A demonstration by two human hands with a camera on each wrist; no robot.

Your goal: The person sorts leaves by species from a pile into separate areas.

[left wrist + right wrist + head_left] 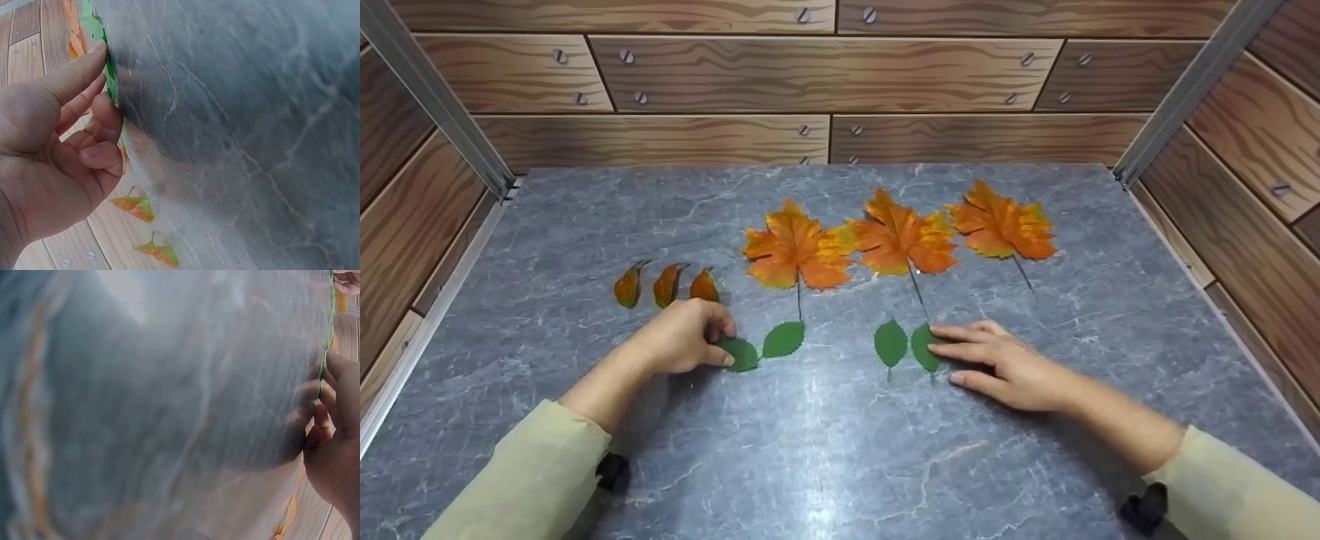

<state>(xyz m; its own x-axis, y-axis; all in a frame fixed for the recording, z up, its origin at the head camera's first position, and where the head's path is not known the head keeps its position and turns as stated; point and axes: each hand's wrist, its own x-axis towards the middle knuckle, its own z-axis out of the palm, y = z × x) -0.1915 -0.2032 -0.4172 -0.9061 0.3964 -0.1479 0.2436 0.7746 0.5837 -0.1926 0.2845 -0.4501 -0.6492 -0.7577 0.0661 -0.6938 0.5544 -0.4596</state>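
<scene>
My left hand (682, 337) pinches a green leaf (744, 355) between thumb and curled fingers, low at the tabletop; the left wrist view shows its thumb (95, 53) against the leaf's edge. Another green leaf (784, 340) lies just right of it, tip toward the held one. My right hand (1012, 367) has its fingers extended, with fingertips resting on the right edge of a green leaf (924, 348). Beside that leaf, to the left, lies one more green leaf (890, 343), stem toward me.
Behind the green leaves, three large orange maple leaves (901, 236) lie in a row with dark stems. Three small curled orange-brown leaves (666, 285) lie beyond my left hand. Wood-patterned panels (825, 75) and metal posts (1192, 94) border the grey marbled table (840, 465).
</scene>
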